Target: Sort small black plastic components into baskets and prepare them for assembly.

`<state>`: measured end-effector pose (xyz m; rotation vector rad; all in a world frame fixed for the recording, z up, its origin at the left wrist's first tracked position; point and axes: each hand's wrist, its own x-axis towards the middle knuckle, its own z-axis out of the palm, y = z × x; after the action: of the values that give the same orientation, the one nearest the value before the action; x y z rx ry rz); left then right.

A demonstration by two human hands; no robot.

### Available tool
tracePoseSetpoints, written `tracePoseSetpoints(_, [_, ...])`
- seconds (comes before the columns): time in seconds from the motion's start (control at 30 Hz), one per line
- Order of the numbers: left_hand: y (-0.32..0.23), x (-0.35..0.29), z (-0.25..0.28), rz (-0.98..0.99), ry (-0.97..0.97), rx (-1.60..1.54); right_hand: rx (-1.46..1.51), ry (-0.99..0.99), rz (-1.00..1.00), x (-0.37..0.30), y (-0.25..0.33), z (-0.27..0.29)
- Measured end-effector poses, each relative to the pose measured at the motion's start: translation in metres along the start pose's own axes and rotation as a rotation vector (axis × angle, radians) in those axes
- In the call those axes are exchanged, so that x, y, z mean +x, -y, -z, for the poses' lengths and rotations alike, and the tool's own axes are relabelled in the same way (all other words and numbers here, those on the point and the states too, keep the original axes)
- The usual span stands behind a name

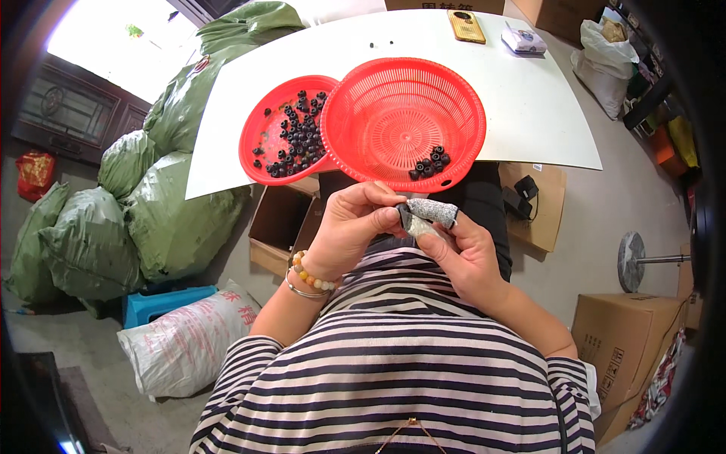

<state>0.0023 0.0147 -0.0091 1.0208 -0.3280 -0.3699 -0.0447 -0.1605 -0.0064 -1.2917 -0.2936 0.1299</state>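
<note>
My left hand, with a bead bracelet and a bangle at the wrist, pinches a small black part between thumb and fingertips. Close against it from the right, my right hand is closed, with grey knitted sleeves over its fingers. Whether its fingertips grip the same part is hidden. Beyond the hands, a deep red slotted basket holds several small black hollow parts at its near right. A shallower red basket, partly under the deep one's rim, holds many more black parts.
The baskets sit on a white table with a gold phone and a small white-purple pack at its far right. Green sacks and a white woven sack lie left. Cardboard boxes stand right.
</note>
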Motion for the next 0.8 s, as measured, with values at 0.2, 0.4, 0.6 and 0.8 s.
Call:
tracePoseSetpoints(0.2, [0.0018,-0.0015,-0.0005,0.014,-0.012,-0.074,0.024,0.001,0.031,-0.0001,0.0009,-0.0042])
tracePoseSetpoints(0.4, [0.0032,-0.0009,-0.0019,0.069,0.029,-0.257,0.117,0.014,0.004,0.0015,-0.0015,-0.0035])
tracePoseSetpoints(0.6, [0.0051,0.0005,0.0029,0.172,0.043,-0.388,0.114,-0.027,-0.012,-0.0001,0.0011,0.0008])
tracePoseSetpoints(0.8, [0.0044,-0.0011,0.0016,0.182,0.008,-0.371,-0.039,0.03,-0.052,-0.0008,0.006,0.0028])
